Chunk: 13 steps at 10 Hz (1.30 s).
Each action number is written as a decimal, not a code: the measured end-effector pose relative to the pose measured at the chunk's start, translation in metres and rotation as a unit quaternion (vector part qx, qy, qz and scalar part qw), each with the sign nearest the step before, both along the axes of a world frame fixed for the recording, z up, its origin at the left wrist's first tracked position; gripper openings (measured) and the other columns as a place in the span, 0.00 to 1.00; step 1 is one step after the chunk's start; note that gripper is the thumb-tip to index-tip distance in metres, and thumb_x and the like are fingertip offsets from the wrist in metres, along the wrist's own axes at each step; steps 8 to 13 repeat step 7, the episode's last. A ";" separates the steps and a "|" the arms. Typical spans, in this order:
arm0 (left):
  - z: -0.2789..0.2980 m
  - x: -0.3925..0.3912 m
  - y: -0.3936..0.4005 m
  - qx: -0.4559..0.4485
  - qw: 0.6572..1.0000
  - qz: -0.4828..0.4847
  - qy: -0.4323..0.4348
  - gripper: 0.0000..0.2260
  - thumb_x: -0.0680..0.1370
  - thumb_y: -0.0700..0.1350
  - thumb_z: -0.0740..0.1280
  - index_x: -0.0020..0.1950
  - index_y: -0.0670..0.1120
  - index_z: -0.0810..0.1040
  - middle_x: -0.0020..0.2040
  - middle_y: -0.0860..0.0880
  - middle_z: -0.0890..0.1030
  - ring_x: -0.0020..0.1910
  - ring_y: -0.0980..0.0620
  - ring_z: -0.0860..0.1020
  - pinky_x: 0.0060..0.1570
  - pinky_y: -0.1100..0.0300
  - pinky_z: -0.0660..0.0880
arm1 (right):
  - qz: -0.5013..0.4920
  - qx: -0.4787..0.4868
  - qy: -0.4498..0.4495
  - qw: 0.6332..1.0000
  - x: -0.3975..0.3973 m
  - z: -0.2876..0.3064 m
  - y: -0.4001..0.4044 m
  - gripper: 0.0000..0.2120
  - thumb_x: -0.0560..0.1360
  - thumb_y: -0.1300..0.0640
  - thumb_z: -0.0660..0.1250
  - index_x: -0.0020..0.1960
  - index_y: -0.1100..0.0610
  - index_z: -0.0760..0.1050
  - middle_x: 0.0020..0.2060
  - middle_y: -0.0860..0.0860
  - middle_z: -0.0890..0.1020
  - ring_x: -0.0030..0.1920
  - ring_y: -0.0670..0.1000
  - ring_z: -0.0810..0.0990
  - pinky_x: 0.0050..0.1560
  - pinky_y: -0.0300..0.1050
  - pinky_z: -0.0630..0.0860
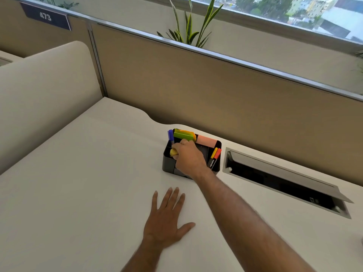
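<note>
A black desk organizer [169,165] stands on the white desk [88,183] near the back partition. My right hand [187,158] reaches into it from above, fingers curled round a small yellow object [173,152] at the left compartment. A blue marker [170,135] stands at the organizer's back left, green and yellow sticky-note blocks [183,134] sit at the back, a pink block [206,141] lies to their right, and yellow and red markers [214,157] lean at the right side. My left hand [167,218] lies flat on the desk, fingers spread, holding nothing.
An open cable tray [279,181] with a raised grey lid is sunk into the desk to the right of the organizer. A tan partition [196,85] closes the back, a cream divider [45,91] the left. A plant [188,26] stands behind the partition.
</note>
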<state>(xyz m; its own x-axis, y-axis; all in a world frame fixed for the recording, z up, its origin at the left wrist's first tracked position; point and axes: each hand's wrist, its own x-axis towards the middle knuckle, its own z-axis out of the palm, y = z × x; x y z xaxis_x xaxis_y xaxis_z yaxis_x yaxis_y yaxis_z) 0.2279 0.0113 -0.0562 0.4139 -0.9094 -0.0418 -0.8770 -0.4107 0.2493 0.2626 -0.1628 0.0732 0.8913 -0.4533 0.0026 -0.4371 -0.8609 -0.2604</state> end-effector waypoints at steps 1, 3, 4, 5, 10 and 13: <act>-0.001 0.000 -0.001 -0.008 1.000 0.003 -0.001 0.41 0.74 0.75 0.42 0.80 0.52 0.46 0.80 0.50 0.44 0.79 0.47 0.40 0.73 0.35 0.38 | -0.005 0.008 0.001 1.000 0.001 -0.002 -0.001 0.22 0.74 0.61 0.71 0.67 0.55 0.73 0.60 0.55 0.76 0.60 0.57 0.72 0.56 0.54 0.78; -0.003 0.000 0.000 -0.004 1.000 0.004 -0.005 0.40 0.74 0.75 0.43 0.80 0.52 0.48 0.81 0.49 0.47 0.79 0.47 0.42 0.73 0.35 0.40 | -0.012 0.014 -0.004 1.000 0.002 -0.005 -0.001 0.25 0.73 0.61 0.72 0.68 0.54 0.71 0.61 0.55 0.75 0.61 0.57 0.72 0.56 0.54 0.77; -0.001 -0.001 0.002 0.009 1.000 -0.002 -0.001 0.38 0.76 0.73 0.48 0.78 0.50 0.57 0.80 0.47 0.57 0.79 0.45 0.53 0.71 0.34 0.46 | -0.014 0.008 -0.017 1.000 -0.009 -0.005 -0.001 0.25 0.73 0.61 0.72 0.69 0.54 0.72 0.60 0.54 0.76 0.60 0.56 0.72 0.54 0.52 0.78; -0.003 -0.001 0.001 0.000 1.000 -0.002 -0.007 0.38 0.76 0.73 0.50 0.78 0.50 0.60 0.79 0.47 0.60 0.78 0.45 0.57 0.70 0.34 0.49 | -0.028 0.029 -0.039 0.998 -0.021 -0.001 0.001 0.24 0.74 0.62 0.71 0.69 0.53 0.72 0.60 0.53 0.77 0.61 0.54 0.72 0.54 0.51 0.78; -0.003 -0.006 0.000 -0.019 1.000 0.001 -0.019 0.39 0.75 0.73 0.51 0.76 0.48 0.64 0.77 0.46 0.64 0.76 0.44 0.62 0.69 0.34 0.50 | -0.078 0.107 -0.185 0.974 -0.093 0.024 0.006 0.16 0.78 0.61 0.68 0.64 0.52 0.77 0.58 0.49 0.79 0.59 0.49 0.75 0.60 0.49 0.78; -0.003 -0.006 0.000 -0.019 1.000 0.001 -0.019 0.39 0.75 0.73 0.51 0.76 0.48 0.64 0.77 0.46 0.64 0.76 0.44 0.62 0.69 0.34 0.50 | -0.078 0.107 -0.185 0.974 -0.093 0.024 0.006 0.16 0.78 0.61 0.68 0.64 0.52 0.77 0.58 0.49 0.79 0.59 0.49 0.75 0.60 0.49 0.78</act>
